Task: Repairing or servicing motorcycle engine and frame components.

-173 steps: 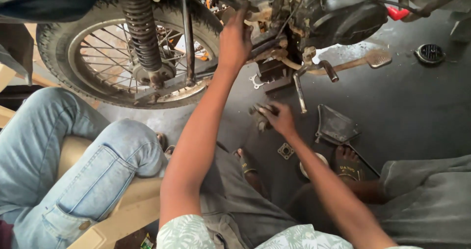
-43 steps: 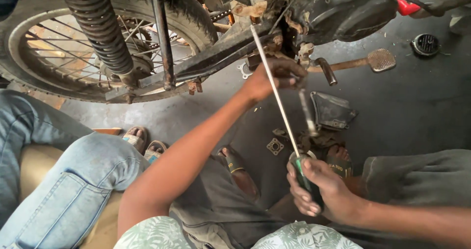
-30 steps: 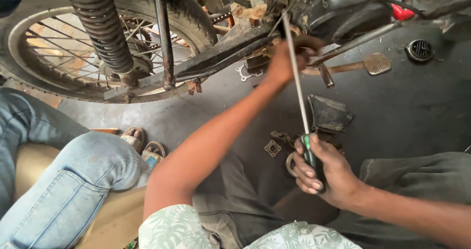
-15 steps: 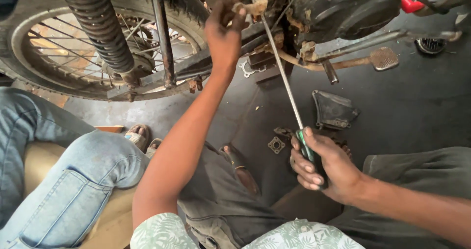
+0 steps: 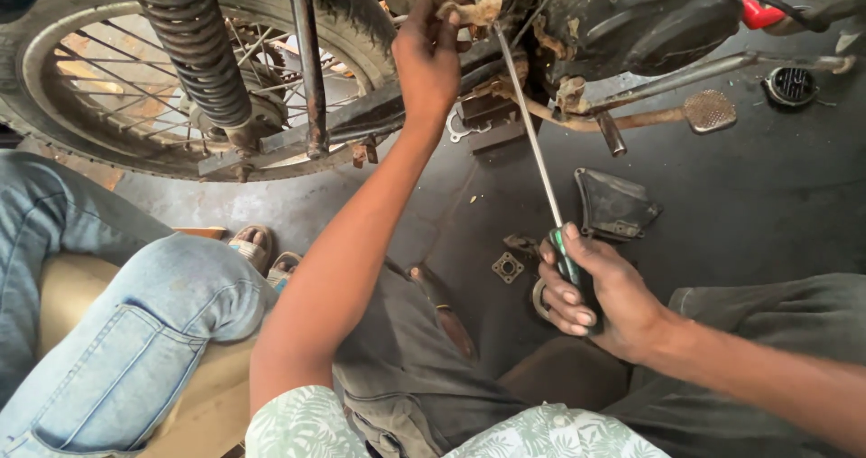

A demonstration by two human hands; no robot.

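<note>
- looking down through the head view, we see our right hand wrapped tight around the green-and-black handle of a long screwdriver, its thin shaft slanting up and away to the underside of the motorcycle engine.
- our left hand is raised to the same spot, fingers curled against a grimy tan fitting right beside the screwdriver's tip; whether it pinches something small there we cannot tell.
- to do this well, we judge the shaft should stay in line with the fastener, the left hand steadying the tip while the right presses in and turns without slipping.
- on the dark floor between our knees lie a small square gasket and a black cover, near each other but apart.
- to the left stand the spoked rear wheel and coiled shock absorber; another person's knee in jeans sits near our left arm.
</note>
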